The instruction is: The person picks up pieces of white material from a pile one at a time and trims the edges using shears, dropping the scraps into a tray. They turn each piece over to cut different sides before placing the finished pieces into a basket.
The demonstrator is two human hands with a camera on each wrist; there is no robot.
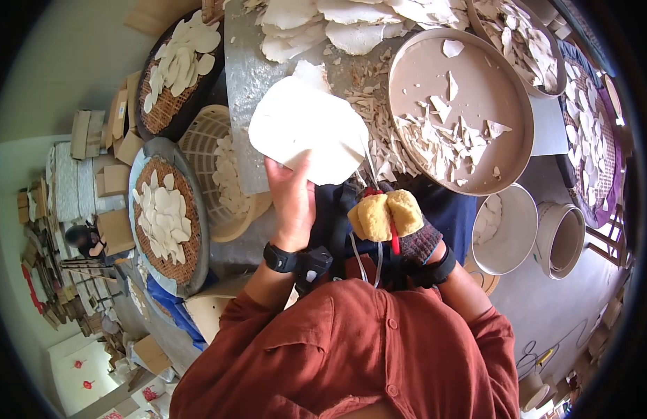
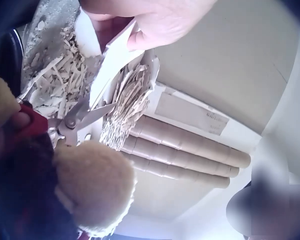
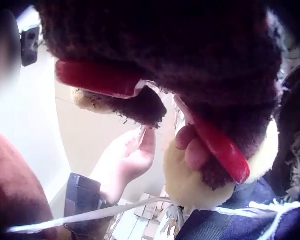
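My bare left hand (image 1: 293, 202) pinches a broad, thin white slab (image 1: 302, 129) by its near edge, over the metal table. My right hand (image 1: 420, 241), in a dark knitted glove with bare fingertips, grips scissors (image 2: 72, 122) with red handles (image 3: 220, 145). Thick yellow foam pads (image 1: 404, 213) are fixed about the gloved fingers. In the left wrist view the scissor blades stand apart, right at the slab's lower edge. White cord hangs below the right hand.
Larger white slabs (image 1: 365, 35) are stacked at the table's (image 1: 243, 91) back. Trimmings surround a round tray (image 1: 522, 157) holding more scraps. At left are a plastic basket (image 1: 198, 140) and woven trays of white pieces (image 1: 163, 216). White buckets (image 1: 522, 237) stand right; another person (image 1: 86, 241) is far left.
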